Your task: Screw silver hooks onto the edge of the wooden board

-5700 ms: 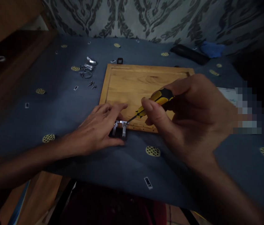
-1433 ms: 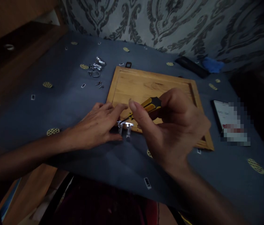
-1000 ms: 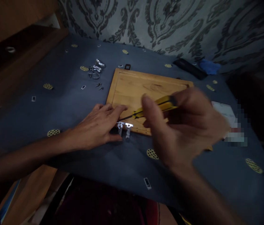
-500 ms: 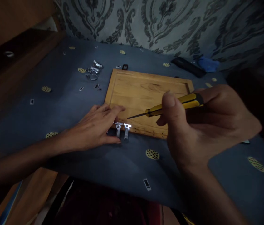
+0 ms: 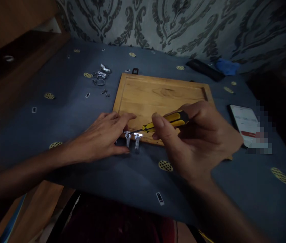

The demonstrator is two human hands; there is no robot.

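Note:
A yellow-and-black screwdriver (image 5: 164,122) is gripped in my right hand (image 5: 196,141), its thin shaft slanting down to the left. Its tip is at or close to the left of two shiny metal latches (image 5: 127,139) on the front edge of a framed wooden board (image 5: 150,91); contact cannot be made out. Just right of it sits the second metal latch (image 5: 137,140). My left hand (image 5: 104,135) lies over the board's front left corner, fingers stretched out and thumb apart beside the left latch. Part of the board is hidden behind my right hand.
Loose metal latches (image 5: 101,74) and small screws (image 5: 104,92) lie to the left on the patterned blue tablecloth (image 5: 69,77). A phone (image 5: 243,121) rests at the right. Behind are a dark case (image 5: 205,70) and a blue cloth (image 5: 228,66). Wooden furniture (image 5: 26,57) borders the left.
My right hand has moved left and inward with the screwdriver, bringing its tip from above the board to the left latch. The phone is now uncovered. My left hand has stayed put.

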